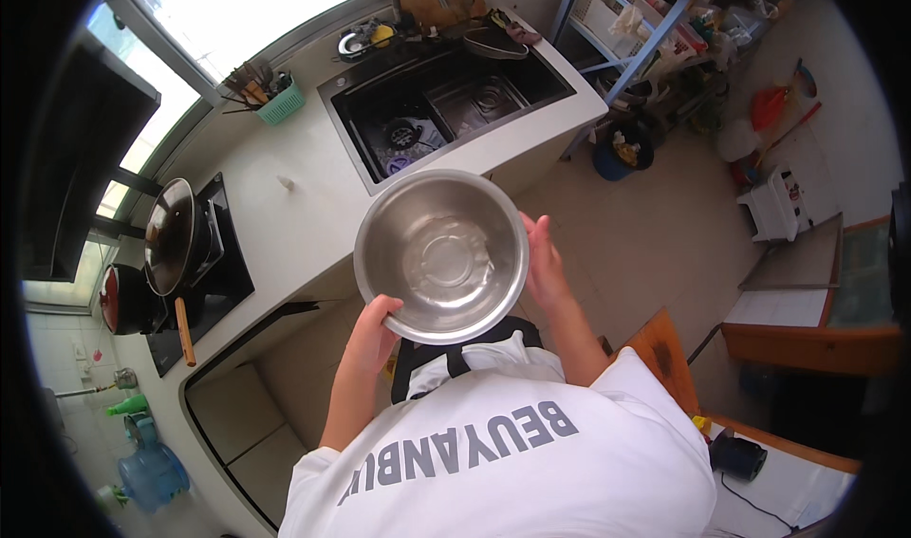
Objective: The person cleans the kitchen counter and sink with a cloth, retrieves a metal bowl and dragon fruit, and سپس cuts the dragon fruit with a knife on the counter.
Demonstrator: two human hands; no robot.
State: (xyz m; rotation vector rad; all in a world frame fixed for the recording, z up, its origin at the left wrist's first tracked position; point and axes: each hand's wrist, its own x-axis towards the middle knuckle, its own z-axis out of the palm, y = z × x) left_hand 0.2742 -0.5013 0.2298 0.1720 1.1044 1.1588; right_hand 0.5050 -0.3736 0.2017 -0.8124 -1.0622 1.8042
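Note:
A wide stainless steel basin (455, 260) is held up in front of my body, close to the counter's front edge. Some clear liquid, apparently water, lies in its bottom. My left hand (375, 328) grips the near-left rim, with the thumb over the edge. Against the right side of the basin rests my right hand (544, 260), its thumb raised and its other fingers partly hidden behind the wall. Just beyond the basin is a dark double kitchen sink (455, 111) with a drain basket and a purple item in its left bowl.
A lidded frying pan (171, 239) and a red-lidded pot (117, 299) stand on the cooktop (238, 267) at left. A green utensil basket (281, 104) sits on the white counter (285, 225). A blue bin (619, 157) is beside the shelf rack (630, 72); a wooden chair (658, 356) is behind my right arm.

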